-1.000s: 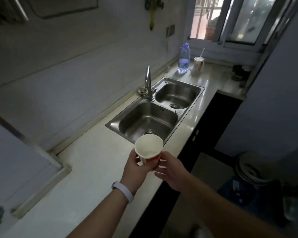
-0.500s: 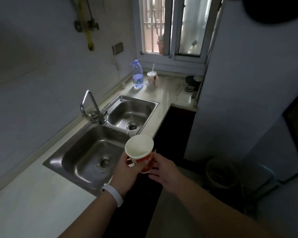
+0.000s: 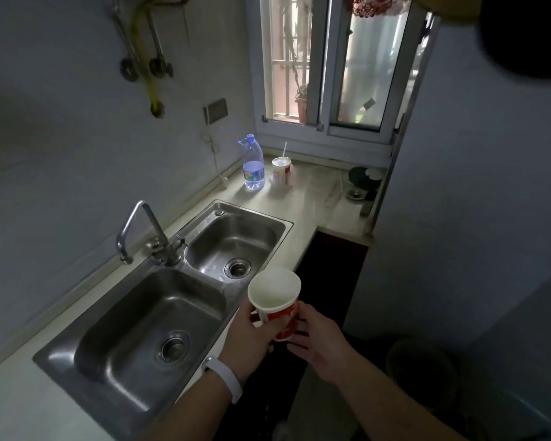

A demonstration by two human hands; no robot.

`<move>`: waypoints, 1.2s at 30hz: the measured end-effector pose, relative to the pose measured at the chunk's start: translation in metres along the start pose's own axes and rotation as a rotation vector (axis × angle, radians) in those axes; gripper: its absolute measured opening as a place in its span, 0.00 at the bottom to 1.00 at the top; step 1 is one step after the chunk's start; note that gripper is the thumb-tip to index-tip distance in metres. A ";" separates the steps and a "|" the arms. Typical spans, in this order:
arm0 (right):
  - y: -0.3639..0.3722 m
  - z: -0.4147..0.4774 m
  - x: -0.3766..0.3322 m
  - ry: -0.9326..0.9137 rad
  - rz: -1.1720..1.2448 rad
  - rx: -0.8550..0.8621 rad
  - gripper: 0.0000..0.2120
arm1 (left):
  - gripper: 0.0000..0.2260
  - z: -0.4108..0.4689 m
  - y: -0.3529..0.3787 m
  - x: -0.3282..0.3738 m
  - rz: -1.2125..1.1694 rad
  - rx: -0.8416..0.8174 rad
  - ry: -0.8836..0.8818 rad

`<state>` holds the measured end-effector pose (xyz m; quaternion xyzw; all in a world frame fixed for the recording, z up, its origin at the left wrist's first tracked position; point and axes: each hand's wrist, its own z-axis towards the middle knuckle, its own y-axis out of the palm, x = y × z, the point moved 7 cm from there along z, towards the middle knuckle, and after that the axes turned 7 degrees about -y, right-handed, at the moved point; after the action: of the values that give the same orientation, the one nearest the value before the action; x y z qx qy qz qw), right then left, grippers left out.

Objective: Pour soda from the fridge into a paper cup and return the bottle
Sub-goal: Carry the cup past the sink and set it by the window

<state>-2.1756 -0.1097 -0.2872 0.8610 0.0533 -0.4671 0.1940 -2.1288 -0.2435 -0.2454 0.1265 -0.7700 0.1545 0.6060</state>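
The red-and-white paper cup is near upright, mouth upward, its long axis leaning slightly. The left hand has its grip clamped round it, and the right hand touches it with loose fingers.

We see one paper cup: white inside, red print on white outside, mouth open and tilted slightly toward us. It is up in the air near the worktop front edge. The left hand grips its side, and the right hand touches the other side.
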 end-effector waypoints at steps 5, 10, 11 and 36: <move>-0.004 0.072 -0.027 0.020 -0.037 0.036 0.17 | 0.27 0.078 0.008 0.001 -0.033 0.014 -0.017; 0.004 0.138 -0.063 0.055 -0.062 0.072 0.16 | 0.19 0.156 0.013 0.016 -0.095 -0.034 -0.056; 0.007 0.151 -0.072 0.052 -0.066 0.071 0.16 | 0.19 0.172 0.011 0.020 -0.114 -0.044 -0.064; 0.048 0.411 -0.165 0.104 -0.070 -0.069 0.08 | 0.22 0.413 -0.013 0.039 -0.235 0.146 -0.195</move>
<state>-2.5766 -0.2975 -0.3382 0.8745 0.1093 -0.4262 0.2041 -2.5026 -0.4172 -0.2968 0.2737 -0.7919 0.1250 0.5314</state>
